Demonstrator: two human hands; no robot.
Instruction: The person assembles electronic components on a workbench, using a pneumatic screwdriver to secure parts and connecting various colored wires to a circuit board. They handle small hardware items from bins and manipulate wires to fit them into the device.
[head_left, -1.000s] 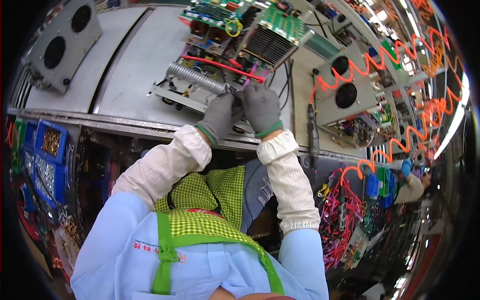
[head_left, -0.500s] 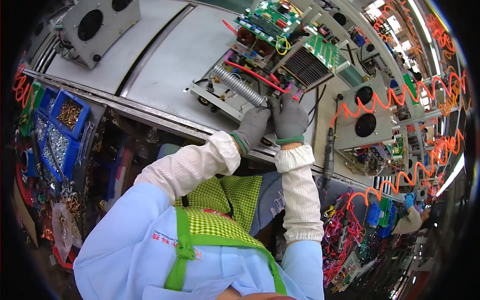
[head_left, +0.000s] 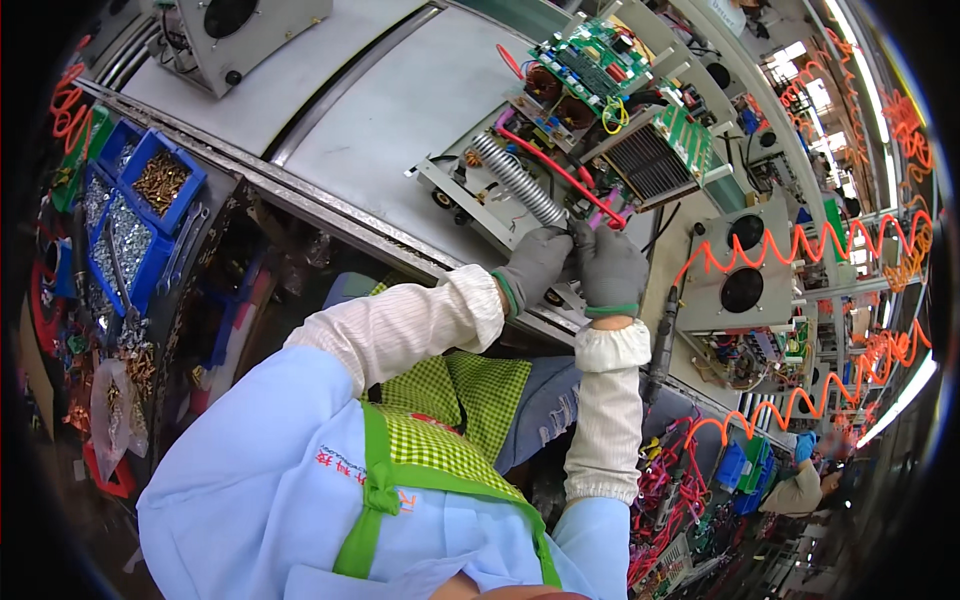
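An electrical chassis [head_left: 480,215] lies on the workbench, carrying a green circuit board [head_left: 590,65], a black finned heatsink [head_left: 640,160] and a silver coil like a thick spring [head_left: 518,180]. Both my hands wear grey gloves and meet at the coil's near end. My left hand [head_left: 537,266] is closed there, its fingertips pinched together. Beside it, my right hand [head_left: 612,272] is also closed, thumb toward the left fingers, just below the end of a thick red cable [head_left: 550,160]. Whatever is between the fingers is too small or hidden to make out.
Blue bins [head_left: 125,225] of screws and small metal parts stand at the left, with wrenches alongside. A power screwdriver [head_left: 663,345] hangs right of my right hand on a coiled orange hose. Another grey chassis with fans [head_left: 740,262] is at right. A co-worker's gloved hand shows far right.
The whole view has shifted, so the bench and chassis appear lower and farther right. My hands stay together at the coil's near end, with little visible change in their grip.
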